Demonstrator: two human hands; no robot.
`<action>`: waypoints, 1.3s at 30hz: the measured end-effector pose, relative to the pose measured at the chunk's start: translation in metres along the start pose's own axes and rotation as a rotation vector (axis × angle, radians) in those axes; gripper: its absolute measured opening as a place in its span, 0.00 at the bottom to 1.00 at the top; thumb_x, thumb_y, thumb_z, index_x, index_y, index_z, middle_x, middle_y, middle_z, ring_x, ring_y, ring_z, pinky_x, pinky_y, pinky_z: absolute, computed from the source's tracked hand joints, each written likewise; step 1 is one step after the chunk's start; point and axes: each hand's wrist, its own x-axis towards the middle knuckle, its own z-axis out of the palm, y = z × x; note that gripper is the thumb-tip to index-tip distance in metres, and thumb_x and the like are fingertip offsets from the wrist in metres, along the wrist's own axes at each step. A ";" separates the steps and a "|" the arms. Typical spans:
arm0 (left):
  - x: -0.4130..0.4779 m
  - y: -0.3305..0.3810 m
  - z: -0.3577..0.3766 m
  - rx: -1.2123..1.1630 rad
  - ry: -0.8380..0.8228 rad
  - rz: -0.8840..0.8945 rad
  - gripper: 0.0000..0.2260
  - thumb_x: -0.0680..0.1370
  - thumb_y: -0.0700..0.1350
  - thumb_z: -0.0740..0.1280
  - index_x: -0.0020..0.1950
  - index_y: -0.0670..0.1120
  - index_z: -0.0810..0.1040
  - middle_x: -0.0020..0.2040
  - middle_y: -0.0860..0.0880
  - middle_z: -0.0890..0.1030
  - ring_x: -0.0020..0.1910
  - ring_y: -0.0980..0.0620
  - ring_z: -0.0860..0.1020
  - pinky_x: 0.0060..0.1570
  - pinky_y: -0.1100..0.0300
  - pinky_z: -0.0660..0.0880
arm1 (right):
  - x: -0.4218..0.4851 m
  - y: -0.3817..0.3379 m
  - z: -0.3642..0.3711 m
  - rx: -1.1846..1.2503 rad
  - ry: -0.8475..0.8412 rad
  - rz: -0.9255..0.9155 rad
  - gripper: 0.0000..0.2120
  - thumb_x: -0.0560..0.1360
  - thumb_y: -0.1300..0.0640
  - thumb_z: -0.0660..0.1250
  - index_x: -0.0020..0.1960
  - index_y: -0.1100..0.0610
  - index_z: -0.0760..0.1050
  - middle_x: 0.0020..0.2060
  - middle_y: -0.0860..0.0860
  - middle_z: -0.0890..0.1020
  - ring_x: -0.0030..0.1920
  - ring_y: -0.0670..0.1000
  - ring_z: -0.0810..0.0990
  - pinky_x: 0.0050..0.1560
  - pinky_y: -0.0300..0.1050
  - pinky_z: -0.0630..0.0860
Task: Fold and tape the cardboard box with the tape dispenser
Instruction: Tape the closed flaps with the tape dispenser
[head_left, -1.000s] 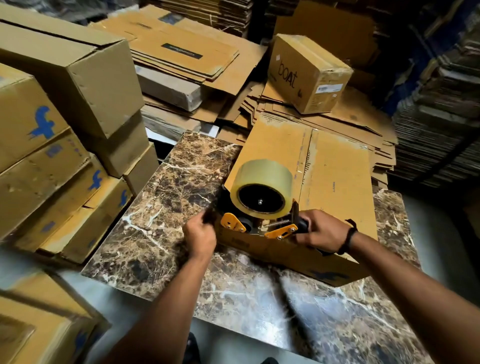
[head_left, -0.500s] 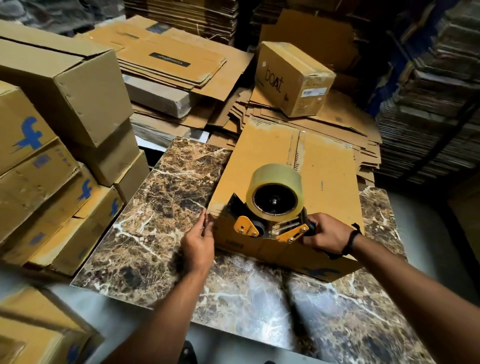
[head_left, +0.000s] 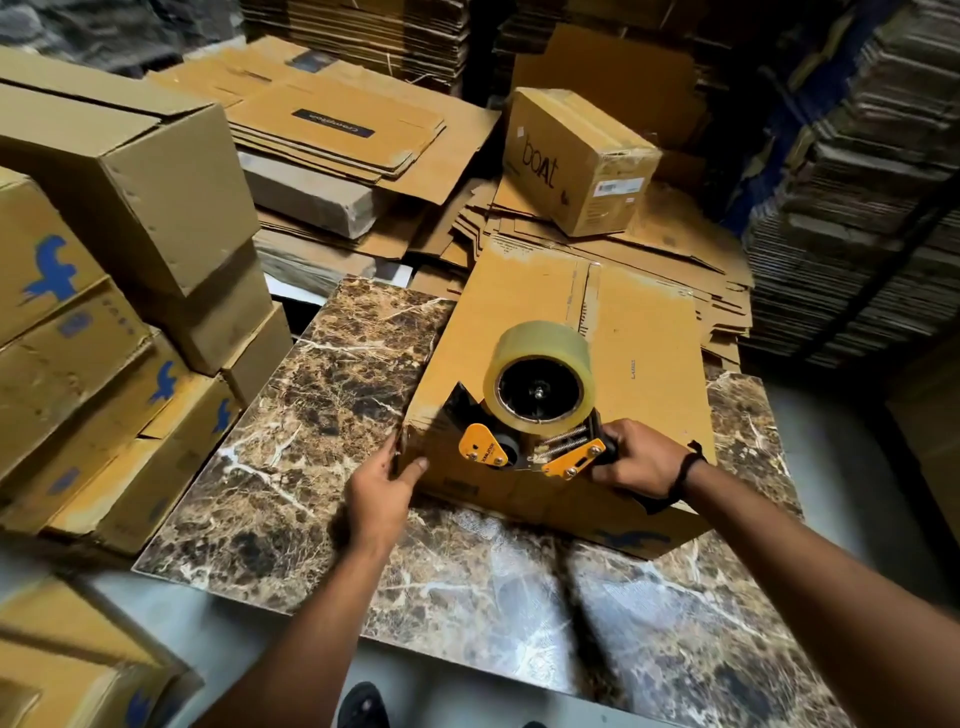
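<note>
Dispenser (head_left: 530, 421) atop brown box (head_left: 644, 374)

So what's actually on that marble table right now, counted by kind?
Cardboard box: 1
Tape dispenser: 1
Hands: 2, left hand at the box's corner, right hand on the dispenser
Total: 4

Dim, warm light falls from above; glare sheens the marble tabletop (head_left: 519, 587) near the viewer, far corners sink into shadow, and wide-angle distortion bends and softens the edges
</note>
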 end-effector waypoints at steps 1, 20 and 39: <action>0.001 0.004 -0.003 0.119 0.021 0.063 0.32 0.71 0.40 0.72 0.72 0.50 0.64 0.69 0.48 0.71 0.59 0.38 0.76 0.51 0.51 0.77 | 0.000 0.000 0.000 -0.007 0.004 -0.006 0.18 0.71 0.64 0.70 0.31 0.54 0.62 0.23 0.46 0.68 0.22 0.43 0.66 0.23 0.33 0.62; 0.032 0.020 -0.011 0.949 -0.107 0.838 0.26 0.64 0.33 0.77 0.60 0.44 0.78 0.61 0.47 0.77 0.60 0.45 0.76 0.56 0.48 0.68 | -0.034 0.033 -0.025 -0.132 0.020 0.028 0.11 0.71 0.60 0.72 0.43 0.47 0.72 0.38 0.43 0.78 0.40 0.43 0.76 0.36 0.32 0.67; -0.004 0.036 0.024 1.176 -0.166 0.902 0.35 0.72 0.68 0.52 0.66 0.43 0.72 0.66 0.45 0.73 0.67 0.46 0.70 0.66 0.50 0.55 | -0.064 0.085 -0.027 -0.069 0.062 0.180 0.10 0.72 0.58 0.71 0.38 0.52 0.70 0.33 0.47 0.75 0.33 0.44 0.73 0.31 0.34 0.65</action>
